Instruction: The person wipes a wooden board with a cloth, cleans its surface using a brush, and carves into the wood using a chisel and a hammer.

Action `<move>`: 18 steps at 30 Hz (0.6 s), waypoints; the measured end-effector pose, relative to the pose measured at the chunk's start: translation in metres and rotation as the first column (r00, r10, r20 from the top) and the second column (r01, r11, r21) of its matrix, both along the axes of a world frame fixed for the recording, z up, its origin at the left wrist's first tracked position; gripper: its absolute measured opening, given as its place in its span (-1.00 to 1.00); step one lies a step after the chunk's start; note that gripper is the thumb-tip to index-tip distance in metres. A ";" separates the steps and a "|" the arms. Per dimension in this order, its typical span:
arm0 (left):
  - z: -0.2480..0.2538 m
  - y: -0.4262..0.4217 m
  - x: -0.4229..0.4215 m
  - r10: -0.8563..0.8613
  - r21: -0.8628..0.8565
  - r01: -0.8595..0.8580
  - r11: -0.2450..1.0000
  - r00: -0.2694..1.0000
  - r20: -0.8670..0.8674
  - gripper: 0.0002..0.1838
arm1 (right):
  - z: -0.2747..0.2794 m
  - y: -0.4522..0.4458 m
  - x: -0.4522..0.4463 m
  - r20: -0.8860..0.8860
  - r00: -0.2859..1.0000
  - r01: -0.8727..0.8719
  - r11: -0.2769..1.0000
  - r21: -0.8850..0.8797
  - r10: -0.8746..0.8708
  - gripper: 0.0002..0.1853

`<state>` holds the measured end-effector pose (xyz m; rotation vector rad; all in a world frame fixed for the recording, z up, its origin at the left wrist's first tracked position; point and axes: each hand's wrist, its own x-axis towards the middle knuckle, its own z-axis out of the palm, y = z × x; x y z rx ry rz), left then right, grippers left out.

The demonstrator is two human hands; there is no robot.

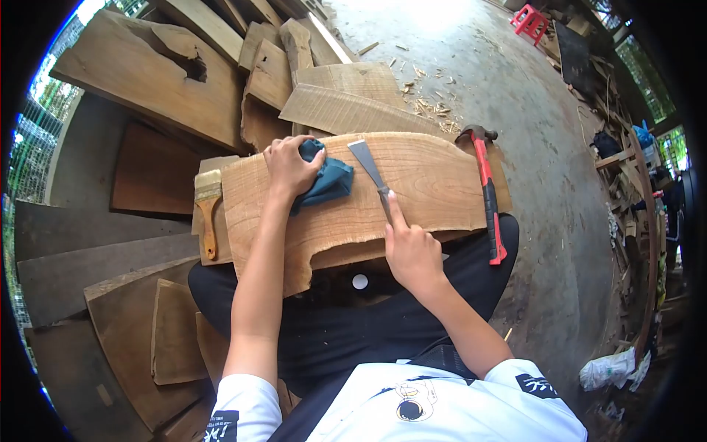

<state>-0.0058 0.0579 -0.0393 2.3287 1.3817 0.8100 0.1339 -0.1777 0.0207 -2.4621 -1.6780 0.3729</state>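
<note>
My left hand (289, 166) is closed on a blue-green cloth (330, 182), which rests on a wide wooden slab (434, 173) in front of me. In my right hand (412, 254) is a chisel (368, 168), its handle in my grip and the index finger stretched along it. The flat metal blade points away from me over the slab. On the right end of the slab lies a hammer (487, 177) with a red and black handle. A paintbrush (208, 210) with a wooden handle sits at the left end, on a board beneath.
Large wooden planks (147, 74) lean and lie stacked at the left and back. Wood chips (434, 107) are scattered on the concrete floor (560, 214). A red stool (529, 23) stands far off at the upper right. Scrap wood and a white bag (607, 370) lie along the right side.
</note>
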 end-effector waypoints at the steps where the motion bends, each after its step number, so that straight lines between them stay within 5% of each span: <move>1: 0.000 -0.003 -0.001 -0.012 0.013 0.013 1.000 1.000 -0.013 -0.57 | -0.002 0.000 0.000 0.009 1.000 -0.016 1.000 0.004 0.016 -0.33; 15: -0.003 -0.006 -0.001 -0.023 0.135 0.020 0.991 0.999 0.023 -0.60 | -0.001 0.025 0.002 -0.044 0.999 0.023 1.000 0.002 -0.023 -0.29; 18: -0.001 -0.005 0.000 -0.005 -0.027 0.007 1.000 0.998 0.069 -0.58 | -0.002 -0.005 -0.001 -0.075 0.997 -0.014 1.000 -0.011 0.013 -0.24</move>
